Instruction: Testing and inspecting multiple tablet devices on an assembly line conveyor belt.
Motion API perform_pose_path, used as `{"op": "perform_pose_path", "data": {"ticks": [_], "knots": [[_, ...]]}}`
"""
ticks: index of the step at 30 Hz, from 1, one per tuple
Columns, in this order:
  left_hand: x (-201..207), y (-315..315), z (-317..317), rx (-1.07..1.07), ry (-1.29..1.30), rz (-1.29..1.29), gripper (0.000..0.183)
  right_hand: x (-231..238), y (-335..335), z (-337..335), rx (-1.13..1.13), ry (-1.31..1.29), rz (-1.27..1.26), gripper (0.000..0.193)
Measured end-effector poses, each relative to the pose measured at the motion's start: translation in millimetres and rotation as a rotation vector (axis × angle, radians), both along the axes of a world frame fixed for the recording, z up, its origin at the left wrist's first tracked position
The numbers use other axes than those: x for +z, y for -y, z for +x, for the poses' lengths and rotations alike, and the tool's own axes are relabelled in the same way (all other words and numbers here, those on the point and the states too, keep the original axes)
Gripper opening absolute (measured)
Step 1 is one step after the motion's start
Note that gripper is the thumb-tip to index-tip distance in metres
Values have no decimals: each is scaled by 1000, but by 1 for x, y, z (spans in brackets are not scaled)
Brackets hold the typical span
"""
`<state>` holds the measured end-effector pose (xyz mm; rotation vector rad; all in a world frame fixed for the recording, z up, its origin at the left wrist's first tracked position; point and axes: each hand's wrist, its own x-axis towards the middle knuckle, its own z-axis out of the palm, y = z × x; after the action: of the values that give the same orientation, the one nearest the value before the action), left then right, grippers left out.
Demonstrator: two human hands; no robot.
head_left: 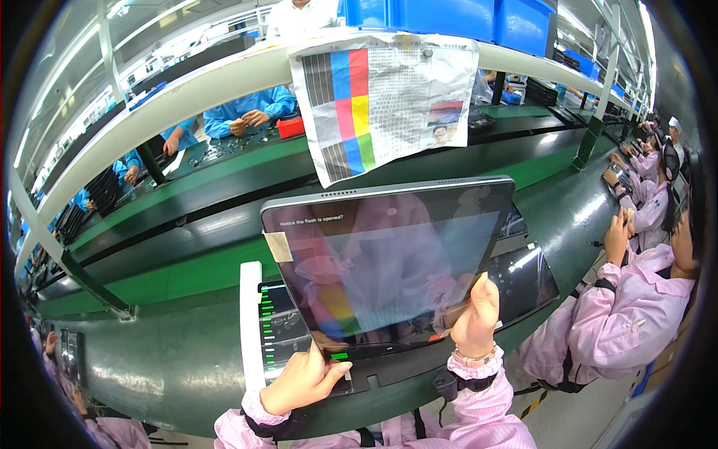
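Note:
A dark tablet [389, 262] is held up and tilted in front of me, its glossy screen facing me with a line of text and reflections. A small piece of beige tape [278, 247] sticks to its upper left edge. My left hand [308, 376] grips the lower left corner, thumb toward the screen side. At the lower right edge, my right hand [477, 318] is closed round the frame with its thumb upward. Behind it on the bench lies another tablet [275, 329] showing green marks, beside a white strip [252, 329]. Further dark tablets [527, 280] lie to the right.
A paper chart [385, 105] with colour blocks hangs from a white rail [217, 71] ahead. Blue bins [449, 22] stand above it. The green bench [164, 359] runs left to right. Co-workers in pink [621, 314] sit at right; others in blue [250, 112] work opposite.

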<state>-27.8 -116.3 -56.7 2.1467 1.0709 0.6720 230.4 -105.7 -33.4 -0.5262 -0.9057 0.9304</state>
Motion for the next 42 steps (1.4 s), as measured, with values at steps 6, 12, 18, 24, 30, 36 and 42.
{"op": "perform_pose_path", "data": {"ticks": [6,12,18,24,30,36,42], "knots": [[0,0,2,39,50,36,47,6,0,0,5,55,-86,42],[2,0,2,24,57,45,38,8,-4,-1,16,48,-113,40],[3,0,3,28,76,5,36,6,-5,-1,36,-13,-124,38],[3,-1,3,26,74,6,36,7,-6,0,47,-10,-116,38],[4,-1,3,23,46,18,38,9,-5,-1,29,-13,-128,38],[5,0,3,43,74,-20,39,8,-6,-1,27,-22,-110,38],[7,-1,5,36,77,16,38,6,-6,1,13,-16,-111,36]]}}
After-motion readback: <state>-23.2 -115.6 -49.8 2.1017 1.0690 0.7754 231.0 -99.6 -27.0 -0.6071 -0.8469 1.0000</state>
